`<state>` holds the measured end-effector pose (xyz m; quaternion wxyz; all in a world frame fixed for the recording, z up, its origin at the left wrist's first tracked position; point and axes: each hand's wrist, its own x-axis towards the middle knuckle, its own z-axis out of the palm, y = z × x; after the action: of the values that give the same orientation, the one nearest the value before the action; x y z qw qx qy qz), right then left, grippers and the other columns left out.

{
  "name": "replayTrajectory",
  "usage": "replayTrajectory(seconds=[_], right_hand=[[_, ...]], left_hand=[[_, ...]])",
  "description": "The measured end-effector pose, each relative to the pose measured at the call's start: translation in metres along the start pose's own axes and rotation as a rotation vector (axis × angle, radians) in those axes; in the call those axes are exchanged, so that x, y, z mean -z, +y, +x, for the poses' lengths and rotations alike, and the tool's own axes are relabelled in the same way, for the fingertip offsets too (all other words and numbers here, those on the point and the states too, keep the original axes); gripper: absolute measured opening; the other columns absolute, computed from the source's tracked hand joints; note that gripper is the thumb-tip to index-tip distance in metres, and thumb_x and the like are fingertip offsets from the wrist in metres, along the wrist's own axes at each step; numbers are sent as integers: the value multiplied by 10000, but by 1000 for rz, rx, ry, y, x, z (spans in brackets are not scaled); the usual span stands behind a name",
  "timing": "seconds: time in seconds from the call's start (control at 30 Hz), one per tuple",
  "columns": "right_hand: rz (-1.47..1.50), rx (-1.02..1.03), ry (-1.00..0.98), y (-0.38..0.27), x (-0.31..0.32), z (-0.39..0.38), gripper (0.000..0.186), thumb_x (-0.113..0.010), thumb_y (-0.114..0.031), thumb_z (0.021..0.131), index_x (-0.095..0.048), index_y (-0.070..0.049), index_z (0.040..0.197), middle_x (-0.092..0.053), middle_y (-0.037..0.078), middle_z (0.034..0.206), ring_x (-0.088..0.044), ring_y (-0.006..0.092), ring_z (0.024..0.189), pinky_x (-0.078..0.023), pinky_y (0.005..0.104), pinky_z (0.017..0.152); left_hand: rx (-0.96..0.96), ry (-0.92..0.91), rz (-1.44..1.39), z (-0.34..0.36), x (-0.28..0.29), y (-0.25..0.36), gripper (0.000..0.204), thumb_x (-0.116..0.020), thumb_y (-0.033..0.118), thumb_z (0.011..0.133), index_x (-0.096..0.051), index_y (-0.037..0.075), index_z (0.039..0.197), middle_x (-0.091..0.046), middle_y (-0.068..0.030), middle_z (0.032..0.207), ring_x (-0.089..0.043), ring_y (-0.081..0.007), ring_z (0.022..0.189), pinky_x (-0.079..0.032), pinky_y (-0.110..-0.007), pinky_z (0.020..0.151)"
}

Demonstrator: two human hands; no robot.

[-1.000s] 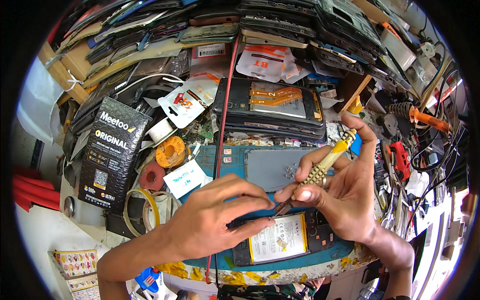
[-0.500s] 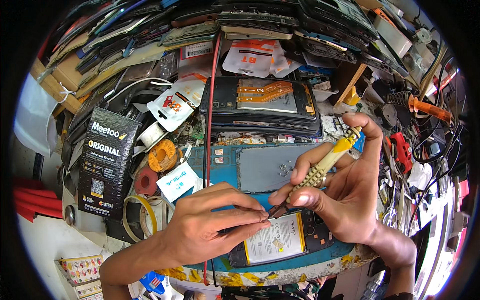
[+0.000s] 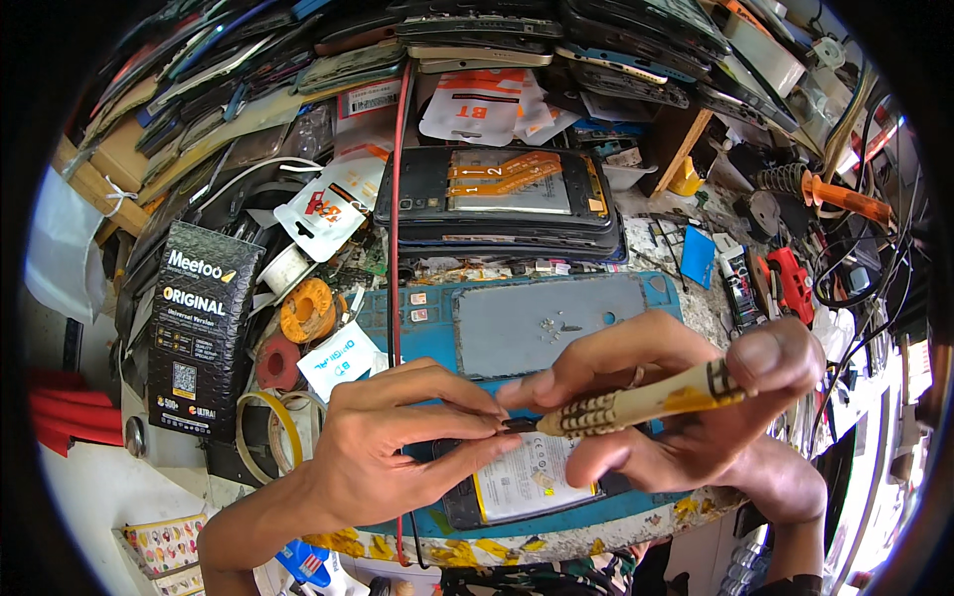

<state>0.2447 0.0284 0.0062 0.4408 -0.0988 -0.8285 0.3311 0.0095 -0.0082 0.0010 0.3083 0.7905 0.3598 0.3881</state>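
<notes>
I read this as the screw-work stage on the opened phone [image 3: 522, 482], which lies on the blue mat [image 3: 636, 298] at the near edge of the bench, its battery [image 3: 532, 477] showing between my hands. My right hand [image 3: 686, 417] is wrapped around a yellow screwdriver [image 3: 646, 400], thumb capping its end, tip pointing left to where my left hand [image 3: 397, 452] pinches something small against it (too tiny to make out, possibly a screw). Loose screws [image 3: 552, 325] sit on the grey pad [image 3: 542, 323] just beyond. Next, I judge, the tip must stay seated squarely while the driver turns, left fingers steadying without blocking my view.
</notes>
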Motion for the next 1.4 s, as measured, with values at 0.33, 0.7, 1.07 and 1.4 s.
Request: replayTrajectory(seconds=[0.33,0.7,1.07,1.4], right_hand=[[35,-113,117,-18,17,-2,931,-773,-45,844,-34,-90,1410,-661,282,889,-736,381,787,-653,482,693],[-88,-286,-1,-34,40,-45,852,-834,-57,777,-179,-177,1307,-706,254,884,-747,366,793,-646,433,699],[-222,-341,-27,-39,37,-41,756,-838,-42,776,-253,-157,1241,-720,252,893,-754,336,788,-638,396,674],[-114,-369,-79,-36,38,-45,877,-838,-17,759,-246,-201,1379,-719,255,916,-749,342,829,-637,407,686]], left_hand=[[-34,-112,118,4,5,8,507,-937,211,649,-725,14,1066,-709,-103,1043,-694,-244,903,-563,-337,772],[-338,-691,451,-7,-22,22,881,-595,810,765,-624,155,1353,-508,-162,1400,-446,-327,1328,-320,-612,1124],[-197,-787,454,1,-23,22,981,-582,900,660,-572,271,1413,-450,-168,1476,-457,-422,1296,-319,-726,1048],[-183,-752,404,-1,-24,20,961,-608,879,665,-564,270,1407,-434,-173,1484,-443,-426,1303,-319,-749,1033]])
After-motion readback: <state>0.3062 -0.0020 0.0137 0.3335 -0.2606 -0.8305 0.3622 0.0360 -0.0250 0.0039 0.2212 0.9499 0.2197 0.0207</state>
